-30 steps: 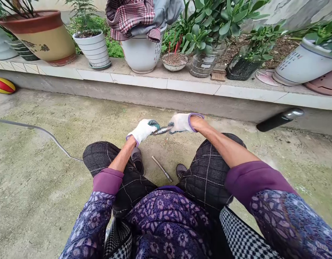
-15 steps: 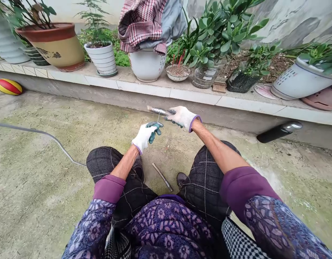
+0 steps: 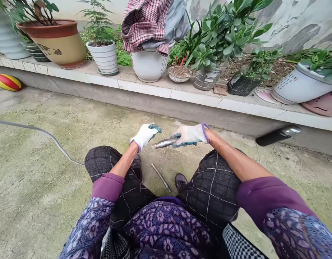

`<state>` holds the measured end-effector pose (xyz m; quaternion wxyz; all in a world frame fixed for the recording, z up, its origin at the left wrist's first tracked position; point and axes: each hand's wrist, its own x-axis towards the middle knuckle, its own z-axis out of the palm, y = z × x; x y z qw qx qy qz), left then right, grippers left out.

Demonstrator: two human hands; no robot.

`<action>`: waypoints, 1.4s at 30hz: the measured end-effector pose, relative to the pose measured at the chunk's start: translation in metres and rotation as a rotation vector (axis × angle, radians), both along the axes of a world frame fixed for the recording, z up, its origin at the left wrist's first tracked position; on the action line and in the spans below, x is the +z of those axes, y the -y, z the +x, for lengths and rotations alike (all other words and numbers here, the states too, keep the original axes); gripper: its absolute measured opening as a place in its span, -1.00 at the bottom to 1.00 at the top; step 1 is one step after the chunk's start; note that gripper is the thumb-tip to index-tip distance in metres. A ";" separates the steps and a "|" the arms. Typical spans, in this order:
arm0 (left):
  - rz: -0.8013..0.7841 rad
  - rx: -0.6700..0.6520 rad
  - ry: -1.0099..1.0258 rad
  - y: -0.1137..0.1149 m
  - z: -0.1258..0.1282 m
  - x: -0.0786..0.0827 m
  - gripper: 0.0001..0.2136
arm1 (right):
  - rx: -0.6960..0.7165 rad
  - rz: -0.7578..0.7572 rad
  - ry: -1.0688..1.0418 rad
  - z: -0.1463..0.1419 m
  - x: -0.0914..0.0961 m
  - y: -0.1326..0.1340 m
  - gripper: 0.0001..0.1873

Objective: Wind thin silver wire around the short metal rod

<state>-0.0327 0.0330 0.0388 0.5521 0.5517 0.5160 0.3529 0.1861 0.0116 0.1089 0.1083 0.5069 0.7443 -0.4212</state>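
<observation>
- Right hand [image 3: 190, 135] – gloved, fingers closed round one end of a metal rod [image 3: 162, 144]; the rod is held in the air above the ground [image 3: 47, 187], between the knees, its free end slanting down toward the left hand.
- Left hand [image 3: 143, 135] – gloved, fingertips pinched together just beside the rod's free end; whether they grip anything cannot be told.
- Second rod [image 3: 161, 177] – flat on the ground between the shoes.
- Hose [image 3: 42, 132] – curves in from the ground's left edge.
- Black cylinder [image 3: 277, 135] – lies at the foot of the ledge [image 3: 144, 88], right side.

Soft overcast daylight, warped edges
</observation>
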 end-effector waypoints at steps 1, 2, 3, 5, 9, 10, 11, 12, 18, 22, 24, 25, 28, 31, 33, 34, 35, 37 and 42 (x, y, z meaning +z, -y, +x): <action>0.009 -0.023 -0.037 0.001 0.002 -0.002 -0.80 | 0.005 0.073 0.088 0.001 -0.004 0.000 -0.85; 0.012 -0.040 -0.064 0.003 0.004 -0.003 -0.81 | 0.004 0.143 0.152 0.003 -0.008 -0.002 -0.88; 0.009 -0.052 -0.079 0.005 0.006 -0.003 -0.81 | -0.003 0.201 0.192 0.006 -0.010 -0.006 -0.91; -0.027 -0.074 -0.074 0.008 0.010 -0.002 -0.82 | -0.029 0.274 0.221 0.012 -0.011 -0.016 -0.92; -0.101 -0.116 0.030 0.013 0.015 0.004 -0.74 | -0.146 0.316 0.184 0.016 -0.003 -0.036 -0.82; -0.104 -0.127 0.067 0.014 0.015 0.005 -0.71 | -0.175 0.328 0.159 0.015 -0.002 -0.040 -0.80; -0.101 -0.132 0.101 0.014 0.015 0.006 -0.68 | -0.195 0.341 0.130 0.012 -0.002 -0.043 -0.79; -0.097 -0.132 0.131 0.014 0.015 0.006 -0.66 | -0.205 0.361 0.104 0.009 -0.003 -0.047 -0.78; -0.030 -0.057 0.255 0.012 0.011 0.007 -0.74 | -0.167 0.534 0.065 -0.009 -0.018 -0.060 -0.78; -0.004 -0.063 0.275 0.016 0.011 0.012 -0.72 | -0.300 0.455 -0.062 -0.014 -0.015 -0.055 -0.82; -0.030 -0.075 0.302 0.016 0.009 0.013 -0.69 | -0.427 0.305 -0.201 -0.015 -0.010 -0.049 -0.81; -0.043 -0.079 0.329 0.015 0.007 0.012 -0.68 | -0.480 0.238 -0.280 -0.015 -0.007 -0.045 -0.79; -0.067 -0.054 0.378 0.009 0.003 0.009 -0.68 | -0.521 0.109 -0.476 -0.012 0.000 -0.037 -0.73; -0.080 0.028 0.244 0.002 -0.001 0.006 -0.81 | -0.390 -0.020 -0.516 -0.005 0.005 -0.032 -0.67; -0.051 0.052 0.093 0.000 -0.004 0.005 -0.90 | -0.251 -0.088 -0.462 0.002 0.006 -0.029 -0.64; -0.026 0.048 0.027 0.000 -0.004 0.004 -0.92 | -0.187 -0.100 -0.410 0.005 0.006 -0.028 -0.65; -0.001 0.036 -0.027 -0.001 -0.005 0.004 -0.92 | -0.133 -0.094 -0.339 0.007 0.004 -0.027 -0.67; 0.025 0.000 -0.093 -0.001 -0.005 0.004 -0.90 | -0.059 -0.043 -0.144 0.011 -0.002 -0.025 -0.76; -0.019 -0.066 -0.132 0.001 0.004 0.004 -0.90 | 0.017 0.288 0.197 0.010 -0.020 -0.030 -0.91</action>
